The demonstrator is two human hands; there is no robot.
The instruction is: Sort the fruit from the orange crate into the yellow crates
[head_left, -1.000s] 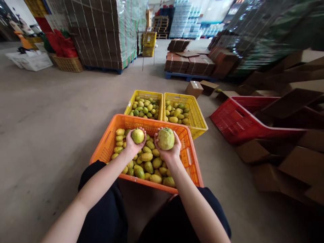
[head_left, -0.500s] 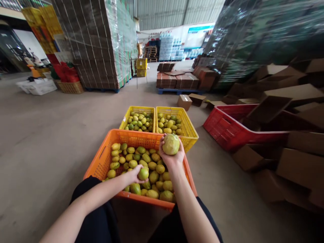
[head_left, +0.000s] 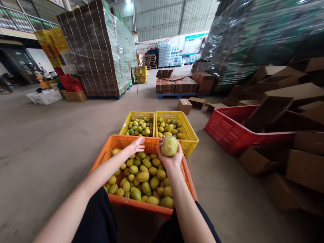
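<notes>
Our right hand (head_left: pixel 170 157) cups a big fruit (head_left: pixel 169 145) above the orange crate (head_left: pixel 188 179); left hand (head_left: pixel 136 146) reaches out open, empty. A loose grip could drop it, bruising the fruit below.

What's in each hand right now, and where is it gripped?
Right hand cups a large pale-green fruit from underneath. Left hand is open, holding nothing, over the orange crate.
</notes>
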